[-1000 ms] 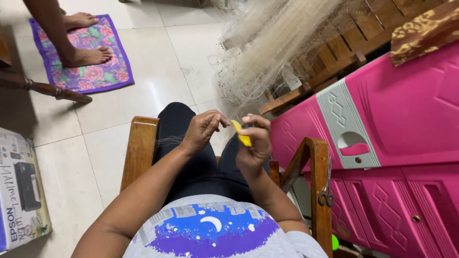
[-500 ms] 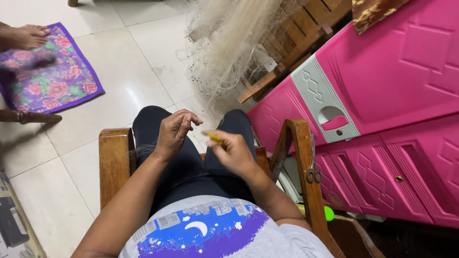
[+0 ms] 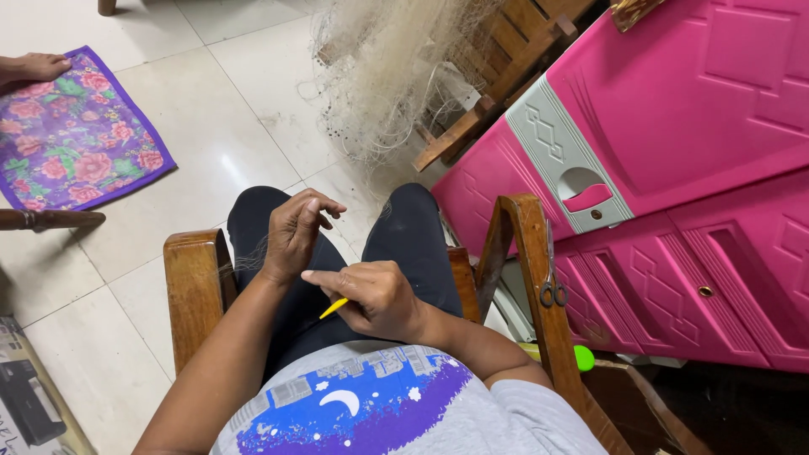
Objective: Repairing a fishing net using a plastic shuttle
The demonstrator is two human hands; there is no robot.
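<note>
Over the lap of a person seated in a wooden armchair (image 3: 195, 278), the right hand (image 3: 377, 297) is seen closed in a fist around a thin yellow tool (image 3: 334, 307), whose tip juts out to the left below the knuckles. Just above it, the left hand (image 3: 297, 231) is held with fingers curled loosely and fingertips drawn near one another, pinching fine pale threads (image 3: 250, 261) that trail off toward the left armrest; whether the grip on them is firm cannot be told. Farther ahead, a heap of whitish fishing net (image 3: 383, 76) is draped over a slatted wooden frame (image 3: 497, 67) standing on the tiled floor (image 3: 227, 101). A pair of scissors (image 3: 552, 278) is hung on the right armrest, beside a pink plastic cabinet (image 3: 691, 168). A floral purple mat (image 3: 72, 139) is laid on the floor at left, with another person's foot (image 3: 34, 66) resting at its upper edge.
</note>
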